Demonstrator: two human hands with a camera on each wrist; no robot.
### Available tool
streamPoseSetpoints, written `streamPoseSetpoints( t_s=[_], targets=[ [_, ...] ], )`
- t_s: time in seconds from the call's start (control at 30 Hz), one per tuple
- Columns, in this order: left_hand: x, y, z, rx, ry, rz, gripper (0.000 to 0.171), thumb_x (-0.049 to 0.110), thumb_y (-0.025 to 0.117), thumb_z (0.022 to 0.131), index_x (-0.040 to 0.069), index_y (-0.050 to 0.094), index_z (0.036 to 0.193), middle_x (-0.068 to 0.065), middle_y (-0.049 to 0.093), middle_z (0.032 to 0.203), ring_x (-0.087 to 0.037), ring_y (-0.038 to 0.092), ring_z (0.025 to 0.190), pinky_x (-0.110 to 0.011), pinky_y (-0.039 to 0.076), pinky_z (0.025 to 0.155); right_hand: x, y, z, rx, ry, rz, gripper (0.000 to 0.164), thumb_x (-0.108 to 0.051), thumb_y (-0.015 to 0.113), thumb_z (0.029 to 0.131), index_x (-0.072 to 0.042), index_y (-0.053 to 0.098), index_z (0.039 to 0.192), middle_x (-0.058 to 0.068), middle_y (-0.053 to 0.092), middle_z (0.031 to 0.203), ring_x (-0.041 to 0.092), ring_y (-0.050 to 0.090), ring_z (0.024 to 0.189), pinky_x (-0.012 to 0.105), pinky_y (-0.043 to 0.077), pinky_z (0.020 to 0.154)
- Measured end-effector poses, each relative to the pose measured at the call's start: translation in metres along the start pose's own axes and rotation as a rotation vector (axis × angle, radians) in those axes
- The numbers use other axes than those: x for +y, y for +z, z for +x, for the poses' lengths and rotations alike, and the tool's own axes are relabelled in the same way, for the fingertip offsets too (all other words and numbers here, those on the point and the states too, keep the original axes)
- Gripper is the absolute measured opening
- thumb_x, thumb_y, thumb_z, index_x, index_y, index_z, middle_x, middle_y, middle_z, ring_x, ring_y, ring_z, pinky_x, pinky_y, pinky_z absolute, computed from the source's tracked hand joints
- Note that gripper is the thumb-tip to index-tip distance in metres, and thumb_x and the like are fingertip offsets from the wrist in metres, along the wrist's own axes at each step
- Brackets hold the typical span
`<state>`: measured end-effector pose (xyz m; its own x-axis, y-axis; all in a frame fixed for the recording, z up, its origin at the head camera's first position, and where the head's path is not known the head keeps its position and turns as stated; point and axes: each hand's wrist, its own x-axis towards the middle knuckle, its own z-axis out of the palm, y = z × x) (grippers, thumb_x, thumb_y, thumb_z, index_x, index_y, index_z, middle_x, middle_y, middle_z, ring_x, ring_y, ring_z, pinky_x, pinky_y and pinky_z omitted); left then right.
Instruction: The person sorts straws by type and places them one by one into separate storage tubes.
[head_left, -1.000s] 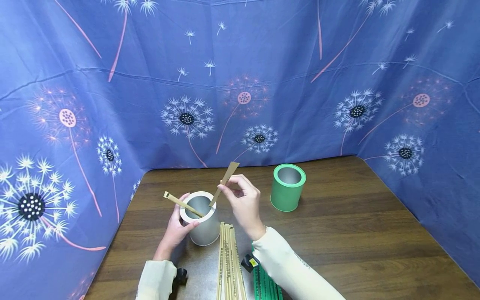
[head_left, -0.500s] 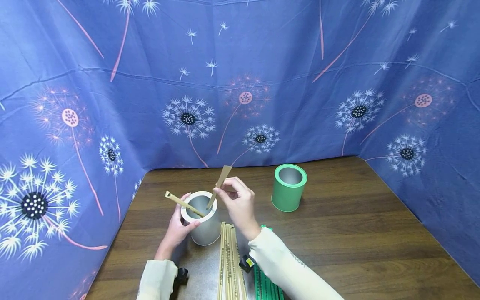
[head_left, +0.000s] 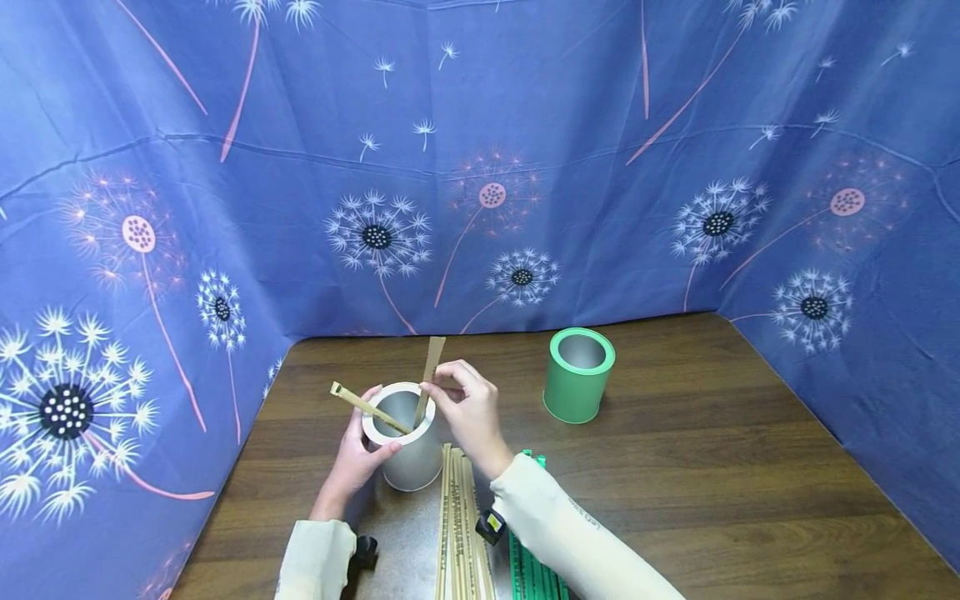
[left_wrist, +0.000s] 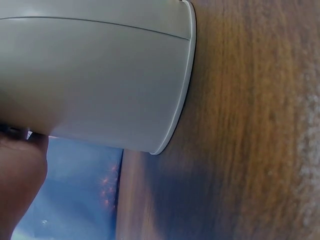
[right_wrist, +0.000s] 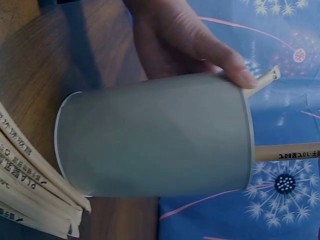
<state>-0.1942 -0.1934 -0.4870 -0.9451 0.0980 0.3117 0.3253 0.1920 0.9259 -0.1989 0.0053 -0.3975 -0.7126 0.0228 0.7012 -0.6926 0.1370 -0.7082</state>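
My left hand grips a grey-white can at its rim, thumb on the near side. In the right wrist view, the left thumb lies along the upper wall of the can. One tan paper-wrapped straw leans inside, its end sticking out to the left. My right hand pinches another tan wrapped straw, standing nearly upright with its lower end inside the can's mouth. Printed text shows on this straw in the right wrist view. The left wrist view shows the can's wall and base rim.
A bundle of tan wrapped straws lies in front of the can. Beside it, partly under the right sleeve, are green wrapped straws. A green can stands at the back right. A blue dandelion-print cloth hangs behind the wooden table.
My right hand has moved left and slightly down, bringing its wrapped straw from a slant to nearly upright and lower into the can. My left hand and the can have stayed in place.
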Motion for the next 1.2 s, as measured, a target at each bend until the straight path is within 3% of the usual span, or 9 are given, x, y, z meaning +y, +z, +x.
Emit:
streamPoseSetpoints(
  t_s=[0.57, 0.9, 1.2],
  targets=[
    [-0.002, 0.001, 0.0, 0.012, 0.034, 0.001, 0.088, -0.001, 0.072, 0.073, 0.006, 0.027, 0.149, -0.024, 0.043, 0.142, 0.008, 0.046, 0.115, -0.007, 0.035, 0.094, 0.014, 0.009, -0.011, -0.106, 0.067, -0.093, 0.013, -0.006, 0.076, 0.079, 0.0, 0.068, 0.087, 0.013, 0.068, 0.084, 0.025, 0.072, 0.08, 0.021, 0.057, 0.071],
    [-0.001, 0.002, -0.001, 0.012, 0.031, -0.002, 0.09, -0.002, 0.072, 0.073, 0.007, 0.026, 0.15, -0.022, 0.041, 0.143, 0.008, 0.044, 0.117, -0.007, 0.034, 0.095, 0.016, 0.01, -0.016, -0.126, 0.114, -0.077, 0.014, -0.005, 0.076, 0.078, 0.001, 0.068, 0.088, 0.013, 0.068, 0.084, 0.025, 0.072, 0.08, 0.018, 0.056, 0.073],
    [-0.001, 0.002, 0.0, 0.012, 0.045, -0.025, 0.089, -0.004, 0.071, 0.073, 0.005, 0.026, 0.149, -0.025, 0.041, 0.143, 0.007, 0.045, 0.116, -0.007, 0.035, 0.095, 0.013, 0.011, -0.016, -0.122, 0.152, -0.043, 0.015, -0.004, 0.076, 0.078, 0.003, 0.068, 0.09, 0.017, 0.069, 0.087, 0.029, 0.072, 0.082, 0.027, 0.058, 0.075]
  ],
)
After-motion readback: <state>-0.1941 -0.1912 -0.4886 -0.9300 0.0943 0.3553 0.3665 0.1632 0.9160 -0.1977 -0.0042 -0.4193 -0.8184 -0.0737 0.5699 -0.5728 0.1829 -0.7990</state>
